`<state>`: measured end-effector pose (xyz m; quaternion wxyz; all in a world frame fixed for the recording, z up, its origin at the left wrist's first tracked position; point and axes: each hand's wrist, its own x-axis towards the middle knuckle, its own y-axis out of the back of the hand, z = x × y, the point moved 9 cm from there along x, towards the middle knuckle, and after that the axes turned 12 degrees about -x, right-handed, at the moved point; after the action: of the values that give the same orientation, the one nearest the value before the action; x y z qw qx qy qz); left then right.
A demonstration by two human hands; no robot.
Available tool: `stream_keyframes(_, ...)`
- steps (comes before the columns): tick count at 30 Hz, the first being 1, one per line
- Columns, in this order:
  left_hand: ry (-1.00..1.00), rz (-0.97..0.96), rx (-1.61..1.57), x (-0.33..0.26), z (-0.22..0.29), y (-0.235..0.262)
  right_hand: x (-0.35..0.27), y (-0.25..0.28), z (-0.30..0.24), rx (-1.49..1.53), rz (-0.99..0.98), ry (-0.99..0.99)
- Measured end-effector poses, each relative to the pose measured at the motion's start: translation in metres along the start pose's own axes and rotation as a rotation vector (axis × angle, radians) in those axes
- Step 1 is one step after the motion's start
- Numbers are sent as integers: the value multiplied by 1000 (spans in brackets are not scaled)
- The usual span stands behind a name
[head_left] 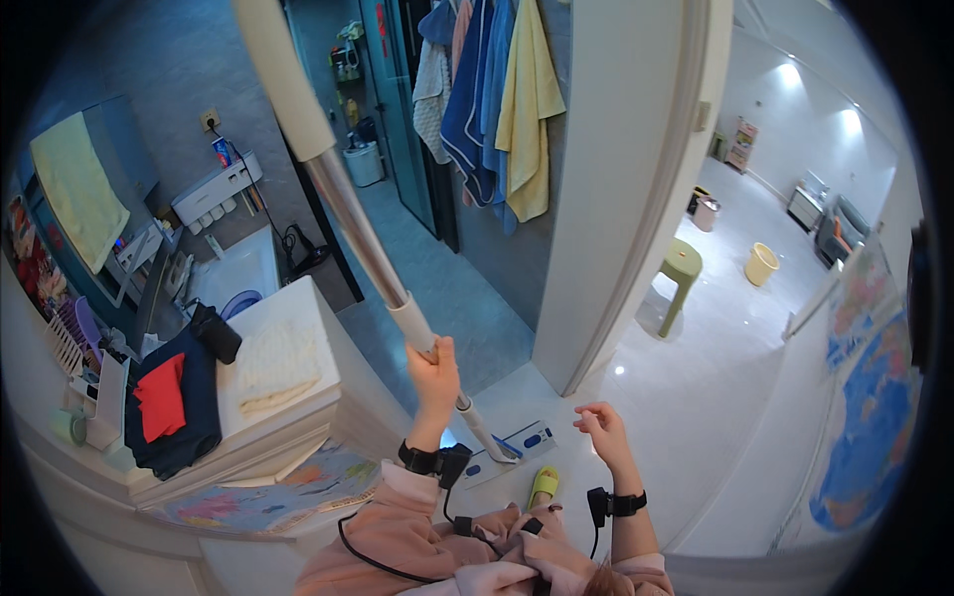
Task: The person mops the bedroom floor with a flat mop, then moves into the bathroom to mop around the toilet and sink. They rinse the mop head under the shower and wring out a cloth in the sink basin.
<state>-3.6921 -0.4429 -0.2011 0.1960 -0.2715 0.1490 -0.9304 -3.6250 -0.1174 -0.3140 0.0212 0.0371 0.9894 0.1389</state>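
My left hand [434,379] is wrapped round the pole of a flat mop [358,233], on a white section below a silver metal part. The pole leans, its upper end rising large toward the upper left. At its lower end, the flat mop head [534,438], white with blue marks, lies on the floor in front of me. My right hand [604,435] hangs in the air to the right of the mop head, holding nothing, its fingers loosely bent and apart. Each wrist wears a black strap with a small device and a cable.
A white cabinet [328,372] stands at left, bearing a red cloth [162,397], dark fabric and a cream towel [278,363]. Towels [532,109] hang beyond the doorway. A door frame [606,199] rises ahead. Right lie a green stool [681,263] and yellow bin [762,264]. My green slipper [544,484] shows below.
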Motion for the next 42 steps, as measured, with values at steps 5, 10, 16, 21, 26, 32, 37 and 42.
stream_keyframes(5, -34, 130, 64, 55, -38, -27, 138, -10, 1, 11, -205, 15)
stream_keyframes(10, -148, 305, 172, 107, -51, -16, 254, -54, -22, 85, -432, 49)
stream_keyframes(16, -248, 482, 252, 180, -92, 13, 370, -132, -35, 105, -623, 110)
stream_keyframes(21, -301, 522, 483, 266, -137, 34, 467, -199, -51, 28, -694, 119)
stream_keyframes(26, -206, 621, 518, 335, -181, 59, 568, -256, -72, -26, -743, 107)
stream_keyframes(32, -280, 580, 608, 440, -242, 80, 685, -331, -79, 0, -752, 84)
stream_keyframes(37, -333, 602, 635, 535, -315, 96, 797, -402, -78, 64, -802, 132)
stream_keyframes(42, -431, 515, 614, 658, -359, 106, 907, -498, -108, 88, -822, 75)
